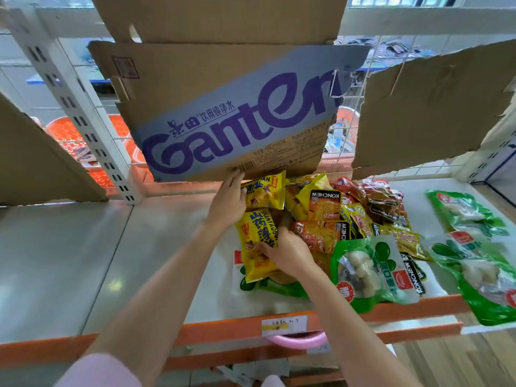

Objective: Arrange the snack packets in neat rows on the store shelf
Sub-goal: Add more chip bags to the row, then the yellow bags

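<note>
Snack packets [329,219] lie in a loose heap on the pale metal shelf [83,261], right of its middle, and both my arms reach into them. Nearest me, the shelf's orange front edge [223,328] carries a small paper price label [283,325], and something pink [298,340] pokes out just below it. My right hand [287,254] has its fingers curled round the lower yellow packet [258,247], pinching it near the middle; that packet lies tilted, overlapping a green packet [268,286] beneath it. Just to the right, another green packet [371,269] with pale round pieces showing through its window rests at the front of the heap. Two more green packets [474,247] lie apart at the far right, one behind the other. Farther in, my left hand [229,199] holds the upper yellow packet [265,194] by its left edge, thumb across its face. Beyond that sit orange noodle packets [324,208] and dark red ones [374,196], jumbled together. Behind the heap, a flattened cardboard sheet [237,115] printed in purple and blue stands tilted against the wire back, and a plain brown sheet [432,107] hangs to its right. Orange baskets [67,135] show through the wire behind.
</note>
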A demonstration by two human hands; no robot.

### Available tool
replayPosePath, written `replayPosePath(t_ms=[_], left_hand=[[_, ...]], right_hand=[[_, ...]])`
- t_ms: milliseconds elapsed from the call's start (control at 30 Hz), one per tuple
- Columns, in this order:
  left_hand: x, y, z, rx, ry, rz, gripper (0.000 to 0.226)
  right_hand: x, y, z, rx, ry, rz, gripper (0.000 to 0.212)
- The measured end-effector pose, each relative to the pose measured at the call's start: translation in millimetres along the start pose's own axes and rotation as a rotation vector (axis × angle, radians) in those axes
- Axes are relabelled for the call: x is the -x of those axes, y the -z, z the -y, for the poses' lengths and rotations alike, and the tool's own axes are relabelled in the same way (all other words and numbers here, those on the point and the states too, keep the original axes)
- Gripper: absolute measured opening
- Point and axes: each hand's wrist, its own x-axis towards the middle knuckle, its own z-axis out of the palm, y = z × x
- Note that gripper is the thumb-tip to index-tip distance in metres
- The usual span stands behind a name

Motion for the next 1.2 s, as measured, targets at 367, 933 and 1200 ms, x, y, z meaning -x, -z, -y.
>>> replayPosePath(t_ms=[367, 933, 1200], left_hand=[[-16, 3, 9, -0.409, 0.098, 0.253, 0.061], [141, 46, 19, 0.506, 0.622, -0.191, 0.026], [224, 57, -9, 0.6, 0.746, -0.348, 0.04]], right_hand=[[-1, -2, -9, -0.02, 0.047, 0.057, 0.061], [29, 21, 1, -0.426, 0.258, 0.001, 0.024], [59, -10, 19, -0.727, 0.208, 0.403, 0.033]])
